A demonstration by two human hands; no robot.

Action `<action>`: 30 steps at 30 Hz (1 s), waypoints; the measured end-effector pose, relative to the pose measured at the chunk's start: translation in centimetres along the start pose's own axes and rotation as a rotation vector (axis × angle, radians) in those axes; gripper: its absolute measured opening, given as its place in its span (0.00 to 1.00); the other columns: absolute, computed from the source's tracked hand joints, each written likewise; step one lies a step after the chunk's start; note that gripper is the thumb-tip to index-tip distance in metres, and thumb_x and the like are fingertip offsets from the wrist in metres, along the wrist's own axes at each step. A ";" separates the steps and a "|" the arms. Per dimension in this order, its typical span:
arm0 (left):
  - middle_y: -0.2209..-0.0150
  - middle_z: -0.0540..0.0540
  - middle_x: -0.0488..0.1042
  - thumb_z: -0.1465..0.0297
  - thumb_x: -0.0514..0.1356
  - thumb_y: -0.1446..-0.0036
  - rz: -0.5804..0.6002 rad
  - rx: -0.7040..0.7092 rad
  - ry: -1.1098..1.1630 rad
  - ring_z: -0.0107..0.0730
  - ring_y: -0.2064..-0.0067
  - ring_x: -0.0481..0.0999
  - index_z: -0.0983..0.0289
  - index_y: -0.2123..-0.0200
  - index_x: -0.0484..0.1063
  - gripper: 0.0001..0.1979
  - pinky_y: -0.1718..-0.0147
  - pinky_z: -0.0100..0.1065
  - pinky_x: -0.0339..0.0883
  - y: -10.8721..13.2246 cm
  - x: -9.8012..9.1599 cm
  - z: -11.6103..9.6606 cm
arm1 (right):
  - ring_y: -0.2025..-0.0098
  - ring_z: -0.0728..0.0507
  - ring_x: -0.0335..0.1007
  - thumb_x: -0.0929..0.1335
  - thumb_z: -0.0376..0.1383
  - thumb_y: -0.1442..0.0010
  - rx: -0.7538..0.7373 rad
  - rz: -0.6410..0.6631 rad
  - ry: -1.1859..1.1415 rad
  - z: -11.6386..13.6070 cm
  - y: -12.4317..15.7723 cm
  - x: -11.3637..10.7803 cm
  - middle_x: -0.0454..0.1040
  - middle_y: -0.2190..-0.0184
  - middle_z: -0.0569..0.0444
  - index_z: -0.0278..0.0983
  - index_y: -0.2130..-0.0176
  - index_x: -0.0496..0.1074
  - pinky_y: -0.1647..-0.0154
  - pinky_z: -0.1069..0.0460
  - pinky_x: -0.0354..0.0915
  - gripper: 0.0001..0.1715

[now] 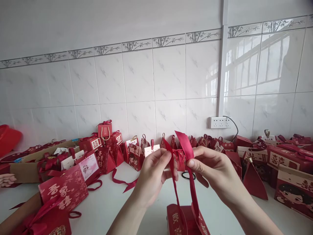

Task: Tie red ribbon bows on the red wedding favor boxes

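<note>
A red gift box (pixel 182 217) with pale printed characters sits at the bottom of the head view, its lower part cut off by the frame. Two lengths of red ribbon (pixel 193 192) rise from its top. My left hand (pixel 156 166) pinches the left length between thumb and fingers. In my right hand (pixel 207 163) the other length is gripped, and its loose end (pixel 184 141) stands up above the fingers. The hands are apart, at about equal height over the box. Behind them a black loop (pixel 188 176) lies on the white table (pixel 156 209).
Red gift boxes (pixel 113 156) line the tiled wall, with more at right (pixel 292 192). At left are a cardboard carton (pixel 26 168), a large printed red bag (pixel 63 189), another person's forearm (pixel 22 213) and a hand (pixel 7 180). A power strip (pixel 220 122) hangs on the wall.
</note>
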State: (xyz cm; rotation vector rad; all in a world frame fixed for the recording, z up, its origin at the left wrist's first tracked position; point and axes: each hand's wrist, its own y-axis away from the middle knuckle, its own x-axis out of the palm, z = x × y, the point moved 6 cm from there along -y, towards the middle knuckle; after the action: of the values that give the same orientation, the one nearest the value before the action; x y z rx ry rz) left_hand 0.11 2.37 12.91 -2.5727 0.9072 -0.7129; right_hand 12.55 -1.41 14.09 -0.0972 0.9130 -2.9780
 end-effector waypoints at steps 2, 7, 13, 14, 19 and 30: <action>0.76 0.49 0.68 0.64 0.60 0.43 -0.037 0.002 0.012 0.20 0.77 0.67 0.66 0.74 0.67 0.12 0.78 0.25 0.64 0.0 -0.2 0.0 | 0.86 0.56 0.52 0.75 0.43 0.51 -0.002 0.019 0.005 0.1 0.0 0.2 0.68 0.79 0.57 0.37 0.72 0.75 0.88 0.59 0.50 0.12; 0.76 0.48 0.67 0.65 0.60 0.42 -0.032 0.014 0.017 0.19 0.78 0.67 0.66 0.74 0.67 0.12 0.79 0.24 0.64 0.3 0.0 -0.4 | 0.85 0.56 0.53 0.75 0.41 0.51 -0.009 0.035 0.015 0.3 0.2 0.4 0.68 0.79 0.57 0.37 0.72 0.76 0.88 0.59 0.52 0.10; 0.76 0.48 0.68 0.65 0.59 0.42 0.013 0.023 0.020 0.20 0.77 0.67 0.66 0.73 0.67 0.12 0.77 0.25 0.64 0.6 0.5 -0.6 | 0.83 0.56 0.54 0.74 0.41 0.49 -0.019 0.063 0.028 0.4 0.2 0.6 0.71 0.77 0.56 0.37 0.72 0.76 0.88 0.60 0.53 0.09; 0.76 0.48 0.68 0.65 0.59 0.42 0.014 0.023 0.019 0.19 0.78 0.67 0.66 0.73 0.67 0.12 0.78 0.25 0.64 0.6 0.4 -0.6 | 0.83 0.55 0.54 0.74 0.41 0.49 -0.020 0.064 0.033 0.4 0.2 0.6 0.71 0.76 0.55 0.37 0.72 0.76 0.88 0.60 0.53 0.09; 0.77 0.47 0.66 0.63 0.60 0.42 0.014 0.012 -0.004 0.18 0.78 0.66 0.66 0.74 0.66 0.14 0.77 0.24 0.62 0.4 0.4 -0.3 | 0.84 0.56 0.54 0.74 0.41 0.49 -0.017 0.054 0.071 0.4 0.5 0.5 0.71 0.77 0.55 0.37 0.71 0.76 0.88 0.60 0.53 0.09; 0.79 0.45 0.63 0.64 0.64 0.46 -0.061 0.041 0.066 0.15 0.80 0.60 0.65 0.76 0.59 0.17 0.78 0.23 0.57 0.1 0.4 -0.1 | 0.85 0.56 0.52 0.73 0.40 0.48 -0.029 0.076 0.108 0.6 0.6 0.5 0.72 0.78 0.56 0.39 0.70 0.76 0.88 0.59 0.51 0.07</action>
State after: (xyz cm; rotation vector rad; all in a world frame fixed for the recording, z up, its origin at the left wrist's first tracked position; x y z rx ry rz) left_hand 0.24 2.05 13.08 -2.5638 0.8283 -0.8298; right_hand 12.11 -2.28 14.29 0.0957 0.9484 -2.9251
